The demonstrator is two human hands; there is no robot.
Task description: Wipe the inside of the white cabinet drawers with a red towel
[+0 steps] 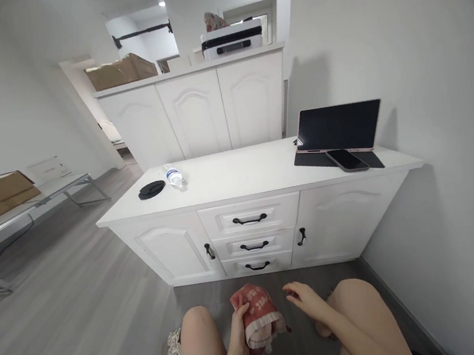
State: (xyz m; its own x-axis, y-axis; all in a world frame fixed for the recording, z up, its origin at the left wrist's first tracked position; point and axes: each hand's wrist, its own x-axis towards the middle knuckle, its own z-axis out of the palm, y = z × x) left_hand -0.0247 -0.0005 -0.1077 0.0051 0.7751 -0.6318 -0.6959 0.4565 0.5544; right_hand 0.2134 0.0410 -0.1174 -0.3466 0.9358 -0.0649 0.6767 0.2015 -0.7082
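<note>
My left hand (239,332) grips a folded red cloth (259,307), its thumb pressed on the near side. The cloth has pale lettering and a whitish border, and its lower part hangs loose in folds. To the right of the cloth, and apart from it, my right hand (306,297) is held with its fingers loosely bent and nothing in them. Both hands are low, between my knees, in front of a white cabinet (240,200) with three drawers.
On the cabinet top lie a flat black object (151,190), a plastic bottle (173,176), a tablet on a stand (338,127) and a phone (347,160). A taller cabinet (194,113) behind carries a cardboard box (122,71) and a white suitcase (232,40). A wall (443,135) stands right.
</note>
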